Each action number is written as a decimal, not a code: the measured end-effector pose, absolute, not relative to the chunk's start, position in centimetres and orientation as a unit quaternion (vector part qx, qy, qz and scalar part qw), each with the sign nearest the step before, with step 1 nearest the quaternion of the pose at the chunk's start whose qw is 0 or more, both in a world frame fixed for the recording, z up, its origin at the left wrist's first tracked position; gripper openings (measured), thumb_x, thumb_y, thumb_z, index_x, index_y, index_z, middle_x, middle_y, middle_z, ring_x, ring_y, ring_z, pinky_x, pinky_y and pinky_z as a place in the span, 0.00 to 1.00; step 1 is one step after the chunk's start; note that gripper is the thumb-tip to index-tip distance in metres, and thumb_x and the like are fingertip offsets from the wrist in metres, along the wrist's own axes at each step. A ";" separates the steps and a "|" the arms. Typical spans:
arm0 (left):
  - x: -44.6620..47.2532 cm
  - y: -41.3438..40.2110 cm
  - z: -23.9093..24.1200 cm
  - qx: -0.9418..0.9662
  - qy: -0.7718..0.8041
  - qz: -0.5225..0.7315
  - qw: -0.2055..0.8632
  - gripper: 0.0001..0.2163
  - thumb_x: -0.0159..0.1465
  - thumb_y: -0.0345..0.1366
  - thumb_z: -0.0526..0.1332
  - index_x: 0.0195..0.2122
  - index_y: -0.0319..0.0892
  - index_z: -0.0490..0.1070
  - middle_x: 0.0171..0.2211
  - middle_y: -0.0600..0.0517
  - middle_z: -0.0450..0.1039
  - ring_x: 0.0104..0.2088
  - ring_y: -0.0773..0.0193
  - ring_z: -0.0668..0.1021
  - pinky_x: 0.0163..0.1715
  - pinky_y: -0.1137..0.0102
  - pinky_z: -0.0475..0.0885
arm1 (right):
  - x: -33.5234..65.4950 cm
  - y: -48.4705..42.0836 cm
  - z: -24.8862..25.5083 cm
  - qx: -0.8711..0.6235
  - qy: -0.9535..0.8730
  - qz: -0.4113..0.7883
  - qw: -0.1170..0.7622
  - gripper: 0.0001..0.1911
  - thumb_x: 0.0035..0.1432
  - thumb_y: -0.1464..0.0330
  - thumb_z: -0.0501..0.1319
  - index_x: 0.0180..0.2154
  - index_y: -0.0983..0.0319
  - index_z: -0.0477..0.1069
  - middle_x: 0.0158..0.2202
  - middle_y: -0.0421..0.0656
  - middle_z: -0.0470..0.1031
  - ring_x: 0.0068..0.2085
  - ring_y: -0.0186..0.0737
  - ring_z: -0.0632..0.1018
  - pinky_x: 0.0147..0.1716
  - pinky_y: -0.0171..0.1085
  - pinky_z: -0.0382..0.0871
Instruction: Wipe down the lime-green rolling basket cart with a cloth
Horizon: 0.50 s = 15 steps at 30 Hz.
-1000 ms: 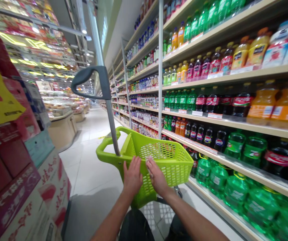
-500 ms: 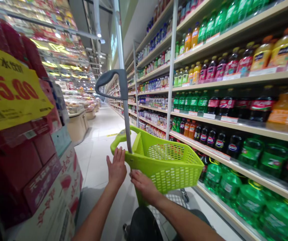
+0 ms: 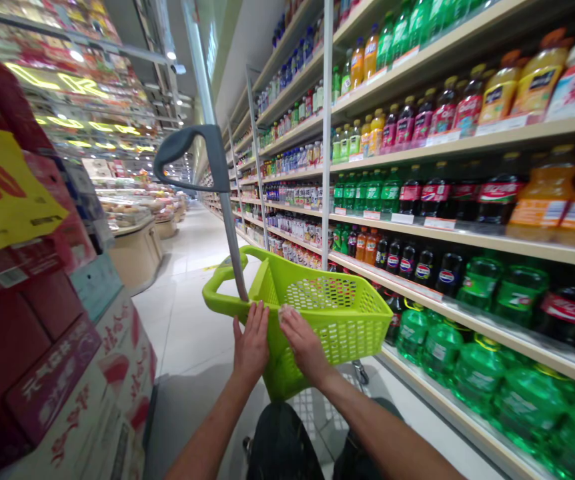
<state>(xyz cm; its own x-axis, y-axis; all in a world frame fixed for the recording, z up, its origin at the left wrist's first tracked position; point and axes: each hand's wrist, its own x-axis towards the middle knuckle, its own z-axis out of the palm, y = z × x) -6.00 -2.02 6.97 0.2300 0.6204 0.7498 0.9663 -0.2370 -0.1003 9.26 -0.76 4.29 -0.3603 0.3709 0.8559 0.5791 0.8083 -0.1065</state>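
Observation:
A lime-green plastic shopping basket cart (image 3: 352, 337) with perforated sides stands right in front of me. A metal pole (image 3: 234, 250) rises at its near left end and carries a grey loop handle (image 3: 220, 157). My left hand (image 3: 251, 340) lies open against the cart's outer wall below the pole, fingers stretched upward. Just right of it, my right hand (image 3: 305, 343) presses its closed fingers to the same wall. A small pale crumpled wipe (image 3: 283, 312) shows at its fingertips, mostly hidden by them.
Shelves (image 3: 467, 233) full of bottled drinks run along the right side. Stacked drink cartons (image 3: 42, 360) with a yellow price sign (image 3: 7, 183) stand close on the left. Beyond lies a tiled aisle (image 3: 182, 250) beside display counters (image 3: 132, 257). My knees (image 3: 282, 443) are below the cart.
My right hand has moved up the cart's wall towards the rim. My left hand has shifted right, nearer to it, and sits below the pole. The view has turned slightly right.

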 end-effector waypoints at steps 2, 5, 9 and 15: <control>-5.3 -1.8 7.2 -0.735 -0.553 -0.271 0.285 0.25 0.56 0.23 0.43 0.57 0.37 0.55 0.58 0.44 0.53 0.59 0.59 0.56 0.58 0.52 0.39 | 9.9 -0.4 5.1 -0.302 -0.805 -0.104 0.500 0.19 0.59 0.77 0.46 0.51 0.63 0.63 0.56 0.49 0.61 0.61 0.38 0.52 0.57 0.48 0.55; -4.5 -1.5 7.4 -0.751 -0.552 -0.232 0.279 0.25 0.56 0.23 0.43 0.57 0.38 0.54 0.59 0.45 0.52 0.60 0.58 0.55 0.58 0.50 0.42 | 10.9 -0.1 3.1 -0.306 -0.822 -0.107 0.468 0.19 0.60 0.75 0.47 0.51 0.61 0.63 0.53 0.47 0.65 0.59 0.37 0.57 0.55 0.47 0.59; -3.9 -1.2 7.1 -0.760 -0.556 -0.193 0.275 0.27 0.55 0.22 0.43 0.57 0.38 0.53 0.59 0.46 0.52 0.60 0.57 0.53 0.57 0.48 0.45 | 12.3 -1.0 0.5 -0.312 -0.839 -0.108 0.432 0.18 0.59 0.75 0.49 0.51 0.62 0.63 0.51 0.48 0.67 0.58 0.38 0.59 0.53 0.44 0.62; -2.1 -1.1 7.0 -0.773 -0.550 -0.158 0.272 0.27 0.55 0.21 0.41 0.58 0.38 0.51 0.60 0.48 0.49 0.61 0.59 0.51 0.57 0.48 0.45 | 14.4 -0.6 3.2 -0.357 -0.796 -0.102 0.478 0.22 0.57 0.79 0.46 0.52 0.62 0.62 0.57 0.48 0.59 0.61 0.39 0.53 0.56 0.49 0.55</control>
<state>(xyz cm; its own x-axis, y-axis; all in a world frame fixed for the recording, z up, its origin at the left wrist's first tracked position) -2.09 -1.08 6.99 0.3440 0.7647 0.5448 0.9374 -0.2458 -0.2469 14.39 -0.64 3.18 -0.2877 0.4698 0.8346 0.6659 0.7245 -0.1783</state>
